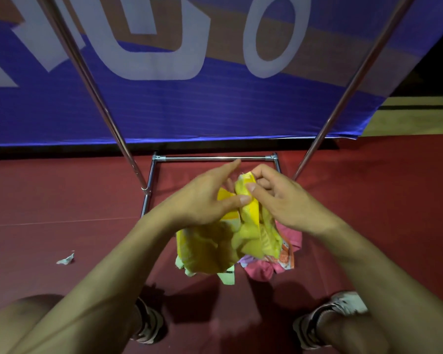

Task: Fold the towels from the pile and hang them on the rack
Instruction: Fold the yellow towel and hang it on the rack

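Head view | left hand (202, 200) and right hand (279, 198) both pinch yellow towel (215, 244), bunched above the pile (261, 270) before the rack (210, 158) | find two corners, shake flat, then fold.

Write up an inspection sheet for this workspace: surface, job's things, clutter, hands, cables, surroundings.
Surface: dark red floor, seam line on the left.
Job's things: yellow towel crumpled, held up by both hands; pink towel under it on the floor, partly hidden; metal rack with base bar behind the hands and two slanted poles rising; nothing seen hung on it.
Clutter: paper scrap on the floor, left.
Hands: left hand holds the yellow towel, thumb on the fabric; right hand pinches its top edge.
Cables: nothing seen.
Surroundings: blue banner with white lettering behind the rack; the person's shoes at bottom.
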The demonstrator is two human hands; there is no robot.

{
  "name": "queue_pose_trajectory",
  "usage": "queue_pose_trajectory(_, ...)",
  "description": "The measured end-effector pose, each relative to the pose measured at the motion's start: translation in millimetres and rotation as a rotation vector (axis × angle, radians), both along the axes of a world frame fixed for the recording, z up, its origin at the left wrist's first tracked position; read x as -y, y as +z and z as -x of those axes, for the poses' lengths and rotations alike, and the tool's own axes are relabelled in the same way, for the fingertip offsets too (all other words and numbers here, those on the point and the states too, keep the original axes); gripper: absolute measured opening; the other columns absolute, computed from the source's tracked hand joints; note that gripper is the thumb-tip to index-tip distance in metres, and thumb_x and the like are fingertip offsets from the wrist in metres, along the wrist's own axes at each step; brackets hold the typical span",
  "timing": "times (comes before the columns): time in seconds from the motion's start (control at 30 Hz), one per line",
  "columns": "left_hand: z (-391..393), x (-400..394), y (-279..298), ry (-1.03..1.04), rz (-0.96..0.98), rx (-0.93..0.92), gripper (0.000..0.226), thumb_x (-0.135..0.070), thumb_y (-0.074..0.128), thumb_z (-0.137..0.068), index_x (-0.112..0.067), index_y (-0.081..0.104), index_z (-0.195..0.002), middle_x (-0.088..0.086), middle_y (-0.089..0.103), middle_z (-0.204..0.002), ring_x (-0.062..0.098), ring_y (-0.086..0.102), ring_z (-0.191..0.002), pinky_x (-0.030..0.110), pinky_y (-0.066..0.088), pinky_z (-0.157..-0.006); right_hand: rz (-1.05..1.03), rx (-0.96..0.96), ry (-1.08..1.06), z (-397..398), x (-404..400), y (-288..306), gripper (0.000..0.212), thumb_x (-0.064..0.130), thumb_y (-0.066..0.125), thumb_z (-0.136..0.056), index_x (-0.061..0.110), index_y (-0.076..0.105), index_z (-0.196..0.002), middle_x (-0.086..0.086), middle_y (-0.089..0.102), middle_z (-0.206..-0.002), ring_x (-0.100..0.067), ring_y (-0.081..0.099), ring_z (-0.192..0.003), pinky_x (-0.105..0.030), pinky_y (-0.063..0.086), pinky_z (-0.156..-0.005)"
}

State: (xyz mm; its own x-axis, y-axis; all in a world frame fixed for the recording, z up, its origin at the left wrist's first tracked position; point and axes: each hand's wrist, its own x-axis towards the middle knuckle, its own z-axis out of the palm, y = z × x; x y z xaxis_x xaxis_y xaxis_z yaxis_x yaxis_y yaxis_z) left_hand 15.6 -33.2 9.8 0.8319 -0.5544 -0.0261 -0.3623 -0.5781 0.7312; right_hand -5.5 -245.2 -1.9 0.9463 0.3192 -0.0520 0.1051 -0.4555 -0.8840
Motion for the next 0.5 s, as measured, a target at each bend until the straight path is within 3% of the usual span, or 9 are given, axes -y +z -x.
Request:
queue_pose_trajectory(0.07,-2,-3,0,-0.017,0.017,0.035,0.043,-0.043,0.073,-0.092,-0.026,0.064,-0.130,-0.007,0.062,-0.107,0.006,0.056,-0.105,0.016,0.043,-0.093,-0.061,-0.030,0.042,2,0,0,0.016,0.042,0.053,-0.101,0.026,0.057,-0.105,0.002,0.072,-0.085,-0.025,0.062,-0.073,-0.049,0.048,-0.070)
queue_pose_trajectory(0.13,-2,-5,3,0.018,0.028,0.042,0.026,-0.044,0.076,-0.089,-0.023,0.073,-0.104,-0.008,0.060,-0.101,0.003,0.056,-0.100,0.014,0.045,-0.089,-0.092,-0.055,0.063,2,-1,-1,0.017,0.043,0.054,-0.099,0.027,0.058,-0.102,0.011,0.067,-0.074,-0.012,0.052,-0.063,-0.036,0.041,-0.061)
queue_pose_trajectory(0.2,-4,-8,5,0.067,0.034,0.071,0.026,-0.047,0.077,-0.087,-0.021,0.073,-0.089,-0.007,0.066,-0.095,0.003,0.063,-0.093,0.027,0.052,-0.088,-0.122,-0.087,0.043,0,0,-2,0.022,0.047,0.057,-0.096,0.026,0.060,-0.097,0.013,0.058,-0.066,-0.011,0.044,-0.061,-0.034,0.035,-0.058)
queue_pose_trajectory(0.3,-7,-13,9,0.102,0.074,0.100,0.024,-0.041,0.076,-0.090,-0.019,0.070,-0.083,-0.007,0.071,-0.080,0.006,0.066,-0.078,0.038,0.055,-0.078,-0.150,-0.229,0.060,-1,4,1,0.029,0.053,0.059,-0.096,0.026,0.062,-0.091,0.007,0.058,-0.071,-0.015,0.047,-0.067,-0.033,0.038,-0.060)
queue_pose_trajectory(0.37,-10,-18,12,0.133,0.131,0.124,0.023,-0.040,0.074,-0.091,-0.020,0.066,-0.083,-0.003,0.068,-0.075,0.012,0.065,-0.074,0.040,0.055,-0.074,-0.130,-0.376,0.124,-1,11,5,0.030,0.053,0.060,-0.097,0.025,0.061,-0.087,0.003,0.057,-0.077,-0.014,0.051,-0.074,-0.034,0.042,-0.070)
queue_pose_trajectory(0.5,-17,-31,16,0.211,0.169,0.142,0.020,-0.037,0.076,-0.091,-0.022,0.065,-0.084,-0.004,0.066,-0.073,0.016,0.067,-0.073,0.045,0.056,-0.073,-0.104,-0.523,0.223,-2,29,10,0.030,0.034,0.075,-0.091,0.007,0.063,-0.091,-0.011,0.066,-0.089,-0.021,0.059,-0.088,-0.036,0.048,-0.085)
